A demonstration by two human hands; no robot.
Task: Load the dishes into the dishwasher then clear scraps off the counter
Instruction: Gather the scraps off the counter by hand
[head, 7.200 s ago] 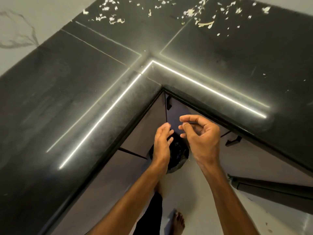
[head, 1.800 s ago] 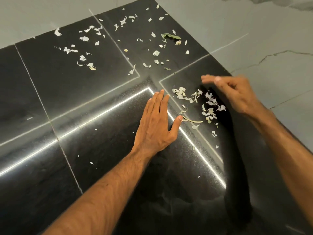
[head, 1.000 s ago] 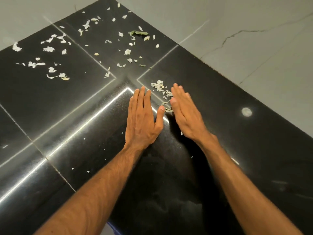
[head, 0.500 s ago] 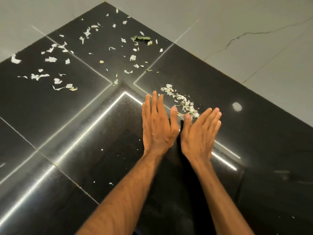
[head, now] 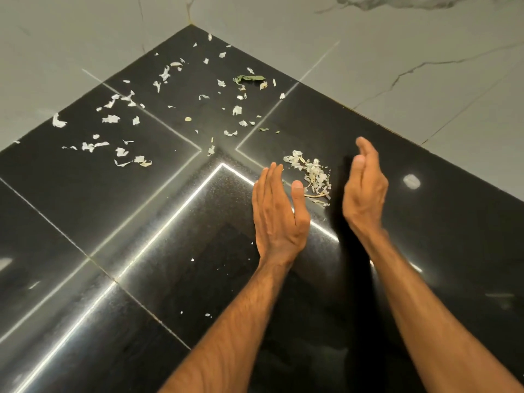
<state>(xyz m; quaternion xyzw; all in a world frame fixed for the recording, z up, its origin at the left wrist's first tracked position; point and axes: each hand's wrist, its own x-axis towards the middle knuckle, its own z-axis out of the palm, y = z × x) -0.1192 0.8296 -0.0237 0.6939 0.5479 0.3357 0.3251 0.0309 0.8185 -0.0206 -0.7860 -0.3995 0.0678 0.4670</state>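
Note:
A small heap of pale vegetable scraps [head: 313, 174] lies on the black stone counter [head: 141, 228], gathered between my hands. My left hand [head: 276, 211] is just left of the heap, fingers straight and together, thumb out, holding nothing. My right hand [head: 365, 182] stands on edge to the heap's right, fingers straight, apart from the scraps. More loose scraps [head: 113, 119] are scattered over the far counter, with a green leaf piece [head: 249, 78] near the back corner.
Pale marble-look walls [head: 397, 52] meet at the corner behind the counter. Bright light strips reflect off the glossy counter near my left hand. A few tiny crumbs [head: 208, 315] lie near my left forearm.
My hands have drawn apart: the right hand lifted off the counter and turned on edge to the right of the heap. The scraps stay heaped between the hands.

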